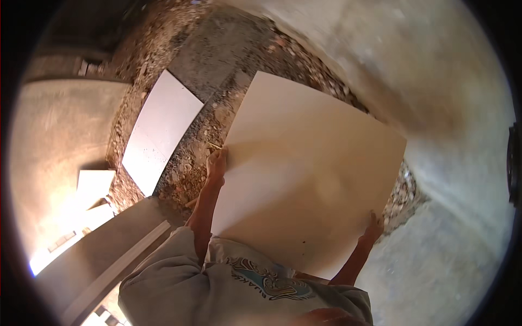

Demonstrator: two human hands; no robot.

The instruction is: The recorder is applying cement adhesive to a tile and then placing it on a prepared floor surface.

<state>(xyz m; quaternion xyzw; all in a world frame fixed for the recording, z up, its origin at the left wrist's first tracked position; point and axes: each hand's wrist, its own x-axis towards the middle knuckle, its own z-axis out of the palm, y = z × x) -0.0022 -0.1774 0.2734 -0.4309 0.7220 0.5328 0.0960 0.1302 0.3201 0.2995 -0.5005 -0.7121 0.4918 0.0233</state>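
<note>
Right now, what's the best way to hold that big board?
The big board is wide and flat, with no handle showing, so its opposite side edges look best. Come from left and right, one hand on each edge, as the left hand and right hand do.

Brown rubble [312,61] (loose and stony) lies along a pale wall [435,70].

Large white board [310,157] fills the centre, obstructing downward reach. Concrete wall [380,54] confines its upper-right side. Open passage runs over the rubble strip [187,163] between the board and the smaller white panel [163,125] leftward.
</note>
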